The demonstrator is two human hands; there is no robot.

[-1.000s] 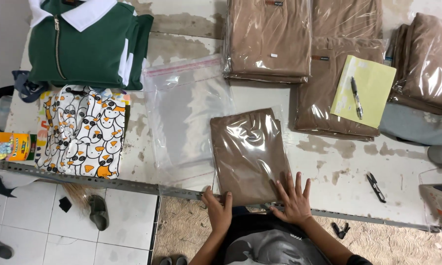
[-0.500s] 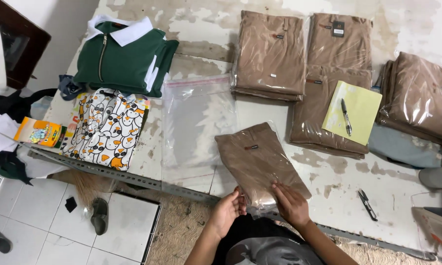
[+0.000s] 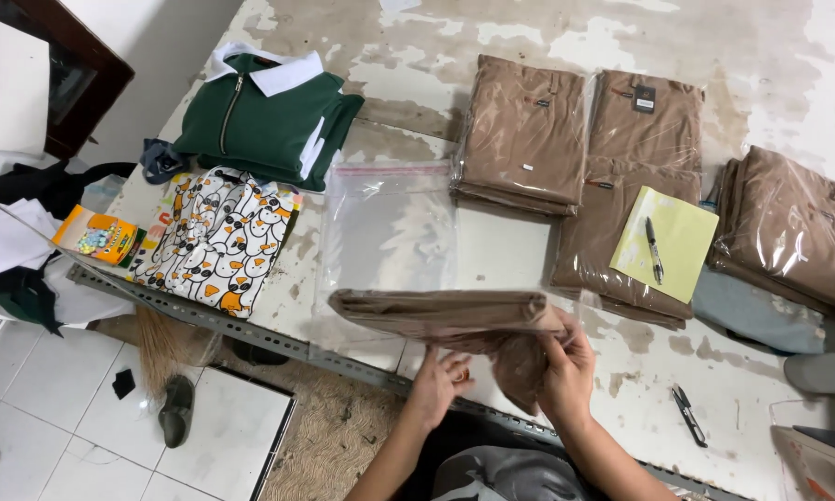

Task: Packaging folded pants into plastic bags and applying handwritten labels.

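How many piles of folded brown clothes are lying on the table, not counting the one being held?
3: one bagged pile at top centre, one beside it under the yellow notepad, one at the far right. More may lie beyond the frame's edge.

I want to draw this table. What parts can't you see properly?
Head view:
- Right hand: palm hidden by the brown folded garment.
- Blue cloth: mostly covered by brown packs.
- Box: cut off by the corner.
- Clippers: too small for detail.
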